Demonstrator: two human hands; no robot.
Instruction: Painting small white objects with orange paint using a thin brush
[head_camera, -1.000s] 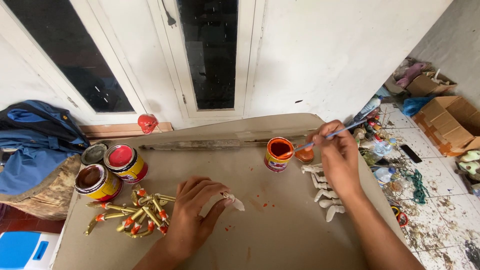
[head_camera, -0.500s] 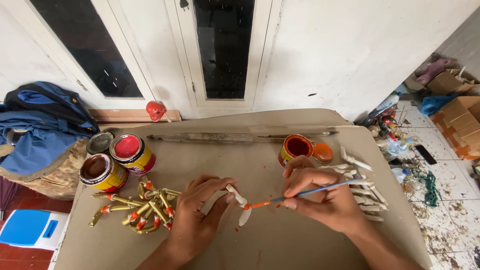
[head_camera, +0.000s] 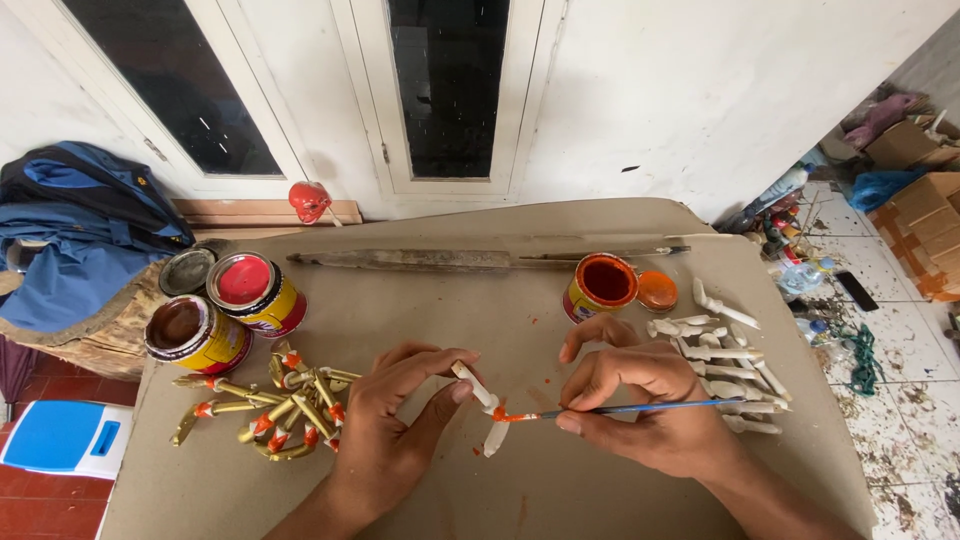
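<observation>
My left hand (head_camera: 392, 428) pinches a small unpainted white carved piece (head_camera: 484, 404) between thumb and fingers at the middle of the brown board (head_camera: 520, 310). In my right hand (head_camera: 640, 405) is a thin blue-handled brush (head_camera: 640, 407); its orange tip touches the white piece. An open tin of orange paint (head_camera: 600, 286) and its orange lid (head_camera: 657, 291) stand just beyond my right hand. Several unpainted white pieces (head_camera: 722, 355) lie to the right of that hand. A heap of gold pieces with orange bands (head_camera: 278, 410) lies left of my left hand.
Two paint tins, one red (head_camera: 254, 291) and one brown (head_camera: 192, 334), stand at the board's left with a loose lid (head_camera: 186, 271). A long dark stick (head_camera: 470, 259) lies across the back. Blue cloth (head_camera: 70, 225) is piled left; cardboard boxes (head_camera: 915, 190) and clutter sit right.
My right hand came back from the orange tin with the brush and brought its tip onto the white piece held by my left hand. The view shifted slightly left.
</observation>
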